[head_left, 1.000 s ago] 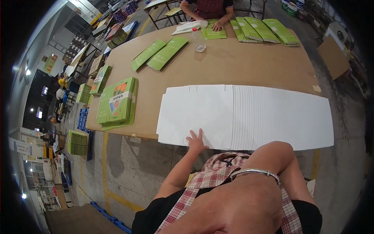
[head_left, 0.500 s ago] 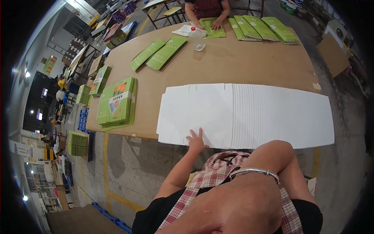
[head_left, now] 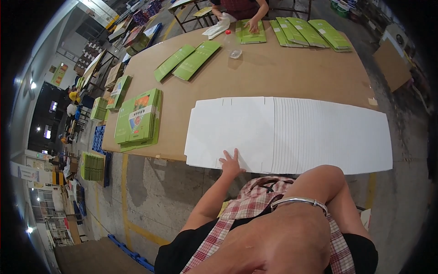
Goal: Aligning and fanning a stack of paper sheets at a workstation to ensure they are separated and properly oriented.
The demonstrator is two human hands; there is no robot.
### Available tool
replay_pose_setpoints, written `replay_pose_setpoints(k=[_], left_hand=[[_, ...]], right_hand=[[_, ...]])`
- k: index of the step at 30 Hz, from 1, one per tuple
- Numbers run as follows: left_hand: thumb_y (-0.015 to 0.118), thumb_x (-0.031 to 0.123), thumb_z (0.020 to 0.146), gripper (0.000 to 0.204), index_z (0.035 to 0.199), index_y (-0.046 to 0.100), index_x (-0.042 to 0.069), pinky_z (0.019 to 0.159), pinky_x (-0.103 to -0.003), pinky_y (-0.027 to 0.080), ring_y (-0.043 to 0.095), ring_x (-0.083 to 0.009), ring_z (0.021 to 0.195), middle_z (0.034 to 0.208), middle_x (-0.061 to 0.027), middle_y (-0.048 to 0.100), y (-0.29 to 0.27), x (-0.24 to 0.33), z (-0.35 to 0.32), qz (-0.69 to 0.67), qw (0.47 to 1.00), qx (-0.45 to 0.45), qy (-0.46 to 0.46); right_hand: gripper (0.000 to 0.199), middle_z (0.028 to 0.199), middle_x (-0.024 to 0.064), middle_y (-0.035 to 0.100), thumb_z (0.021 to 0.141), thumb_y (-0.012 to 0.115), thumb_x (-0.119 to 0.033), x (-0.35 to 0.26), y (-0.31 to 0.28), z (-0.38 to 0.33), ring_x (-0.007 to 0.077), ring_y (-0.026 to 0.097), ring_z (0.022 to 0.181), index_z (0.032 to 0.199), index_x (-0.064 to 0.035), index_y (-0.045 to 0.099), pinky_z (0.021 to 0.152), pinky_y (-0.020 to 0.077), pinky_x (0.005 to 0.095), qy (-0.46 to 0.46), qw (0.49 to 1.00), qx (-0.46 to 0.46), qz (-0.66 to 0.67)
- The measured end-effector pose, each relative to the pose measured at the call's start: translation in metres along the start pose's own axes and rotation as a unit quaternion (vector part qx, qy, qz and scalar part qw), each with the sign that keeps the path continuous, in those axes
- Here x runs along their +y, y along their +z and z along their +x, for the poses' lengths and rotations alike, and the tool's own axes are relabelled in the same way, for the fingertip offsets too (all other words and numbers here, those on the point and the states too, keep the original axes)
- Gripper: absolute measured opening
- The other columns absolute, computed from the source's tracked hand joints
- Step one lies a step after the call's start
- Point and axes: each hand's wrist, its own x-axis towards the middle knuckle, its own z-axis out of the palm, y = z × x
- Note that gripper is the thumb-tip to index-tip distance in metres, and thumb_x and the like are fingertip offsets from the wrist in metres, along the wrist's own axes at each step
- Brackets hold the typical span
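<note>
My left hand (head_left: 232,165) lies on the near edge of a flat white cardboard blank (head_left: 228,132), fingers spread and holding nothing. This blank is the leftmost of a fanned row of white blanks (head_left: 333,137), overlapping one another toward the right. My right arm is bent back toward me, with a metal bracelet at the wrist. My right hand (head_left: 283,233) is raised very near the camera at the lower edge; the back of it fills the picture there, and its fingers are hidden.
The brown tabletop (head_left: 264,75) bears a stack of green printed cartons (head_left: 137,118) at left, flat green cartons (head_left: 197,60) farther back, and a clear bottle with a red cap (head_left: 232,45). Across the table, a person handles a green carton (head_left: 251,34) and a white cloth (head_left: 218,28).
The person across the table has lifted the white cloth with one hand. My hands keep their places; the whole view has shifted very slightly.
</note>
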Motion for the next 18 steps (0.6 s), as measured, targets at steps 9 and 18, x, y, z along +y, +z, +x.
replay_pose_setpoints(k=[9, 18], left_hand=[[0.077, 0.048, 0.057, 0.111, 0.141, 0.011, 0.021, 0.084, -0.050, 0.046, 0.031, -0.0591, 0.113, 0.137, -0.0332, 0.012, -0.012, 0.003, -0.006, -0.030, 1.000, -0.006, 0.005], [0.077, 0.037, 0.058, 0.109, 0.141, 0.008, 0.023, 0.088, -0.054, 0.041, 0.023, -0.0624, 0.116, 0.140, -0.0311, 0.006, 0.005, -0.006, 0.005, -0.182, 0.980, 0.003, 0.077]], right_hand=[[0.032, 0.099, 0.0186, 0.053, 0.073, 0.052, -0.003, -0.010, -0.008, -0.012, 0.0245, 0.054, 0.085, 0.103, 0.0070, 0.053, 0.070, 0.0455, 0.0358, 0.066, 0.998, 0.006, -0.005], [0.023, 0.083, 0.0040, 0.055, 0.074, 0.050, 0.002, -0.084, -0.088, -0.163, 0.0092, 0.051, 0.081, 0.096, -0.0035, 0.053, 0.073, 0.0438, 0.0249, 0.414, 0.775, 0.337, -0.337]])
